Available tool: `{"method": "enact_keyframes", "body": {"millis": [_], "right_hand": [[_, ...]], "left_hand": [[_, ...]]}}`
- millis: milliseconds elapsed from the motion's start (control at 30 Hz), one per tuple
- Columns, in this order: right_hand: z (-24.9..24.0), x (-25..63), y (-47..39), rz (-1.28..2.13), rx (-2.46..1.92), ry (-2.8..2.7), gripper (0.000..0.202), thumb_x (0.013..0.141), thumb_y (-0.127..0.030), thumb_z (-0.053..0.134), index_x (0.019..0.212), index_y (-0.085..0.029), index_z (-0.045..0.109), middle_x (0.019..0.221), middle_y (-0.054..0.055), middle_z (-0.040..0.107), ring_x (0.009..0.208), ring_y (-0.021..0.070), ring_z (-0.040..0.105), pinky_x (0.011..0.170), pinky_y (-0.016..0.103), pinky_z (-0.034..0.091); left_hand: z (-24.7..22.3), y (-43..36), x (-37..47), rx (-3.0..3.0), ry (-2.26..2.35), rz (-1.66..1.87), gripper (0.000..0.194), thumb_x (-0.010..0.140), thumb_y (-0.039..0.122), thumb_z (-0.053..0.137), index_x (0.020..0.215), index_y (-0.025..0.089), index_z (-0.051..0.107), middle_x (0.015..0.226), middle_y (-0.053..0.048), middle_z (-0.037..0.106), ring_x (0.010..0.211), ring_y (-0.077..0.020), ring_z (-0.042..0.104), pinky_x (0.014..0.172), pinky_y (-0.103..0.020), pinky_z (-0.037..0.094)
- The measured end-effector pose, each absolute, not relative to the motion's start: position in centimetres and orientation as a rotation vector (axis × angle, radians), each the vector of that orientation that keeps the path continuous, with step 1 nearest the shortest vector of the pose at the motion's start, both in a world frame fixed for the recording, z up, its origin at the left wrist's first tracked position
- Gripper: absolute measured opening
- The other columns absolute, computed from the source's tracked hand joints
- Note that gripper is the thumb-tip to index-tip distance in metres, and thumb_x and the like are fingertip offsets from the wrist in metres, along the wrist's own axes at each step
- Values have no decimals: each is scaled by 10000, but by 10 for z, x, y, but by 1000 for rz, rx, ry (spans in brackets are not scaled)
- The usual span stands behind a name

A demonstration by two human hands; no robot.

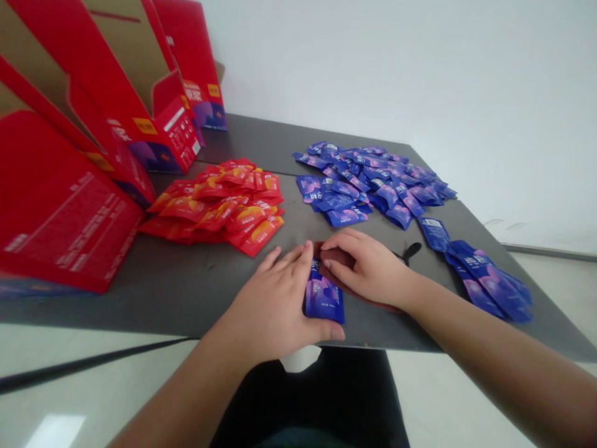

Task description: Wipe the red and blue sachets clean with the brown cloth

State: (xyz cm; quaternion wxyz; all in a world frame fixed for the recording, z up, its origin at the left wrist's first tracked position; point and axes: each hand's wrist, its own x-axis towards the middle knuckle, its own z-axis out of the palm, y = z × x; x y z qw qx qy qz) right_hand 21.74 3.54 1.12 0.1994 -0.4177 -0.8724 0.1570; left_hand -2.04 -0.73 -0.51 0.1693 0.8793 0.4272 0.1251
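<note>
Near the table's front edge, a blue sachet (324, 298) with pink and purple print lies flat. My left hand (277, 305) rests along its left side, fingers stretched out and thumb across its lower edge. Against the sachet's upper right, the bent fingers of my right hand (366, 264) are closed on a brown, flat-looking thing (336, 260). Its kind is unclear, since my hand and wrist cover much of it. Past my right wrist, a short black strap or loop (411, 251) shows on the table.
Loose blue sachets (368, 177) form a heap at the back, and several more (489, 280) overlap at the right. Red sachets (221, 205) are heaped left of centre. Open red cartons (56, 193) stand at the far left of the grey table (168, 298), below a white wall (396, 68).
</note>
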Motion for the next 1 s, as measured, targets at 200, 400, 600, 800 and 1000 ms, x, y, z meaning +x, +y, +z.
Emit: {"method": "enact_keyframes", "body": {"millis": [200, 400, 600, 800, 1000], "right_hand": [[18, 220, 17, 548, -1298, -2203, 284, 975, -301, 714, 1240, -235, 635, 1162, 64, 764, 1015, 243, 735, 887, 385, 572], [28, 206, -5, 758, -1048, -2470, 256, 981, -226, 719, 1233, -242, 677, 1225, 60, 748, 1134, 230, 685, 1027, 390, 531], [17, 204, 16, 556, -1099, -2540, 116, 1012, -218, 674, 1128, -208, 672, 1106, 77, 696, 1062, 247, 635, 998, 424, 501], [11, 203, 39, 391, -1217, -2506, 61, 1033, -248, 639, 1062, -199, 663, 1034, 71, 688, 989, 244, 643, 919, 405, 511], [7, 209, 54, 381, -1283, -2373, 174, 1031, -293, 654, 1175, -213, 711, 1118, 71, 765, 1023, 251, 707, 935, 410, 535]], "left_hand": [[-7, -7, -19, 2504, 1260, 338, 1090, 923, 732, 689, 1684, 51, 309, 1741, -231, 367, 1626, -358, 368, 1352, -535, 207], [-12, -5, -18, 2499, 1309, 306, 1232, 840, 760, 749, 1683, -14, 292, 1759, -254, 307, 1655, -400, 279, 1363, -519, 216], [-12, -3, -17, 2480, 1327, 251, 1285, 793, 841, 750, 1677, 10, 327, 1764, -267, 278, 1661, -426, 247, 1356, -581, 221], [-11, -2, -16, 2473, 1330, 245, 1323, 791, 844, 753, 1687, -10, 285, 1760, -286, 269, 1648, -451, 267, 1344, -605, 253], [-9, -4, -17, 2467, 1312, 280, 1405, 764, 851, 784, 1717, 13, 182, 1773, -264, 247, 1643, -410, 309, 1357, -560, 245]]}}
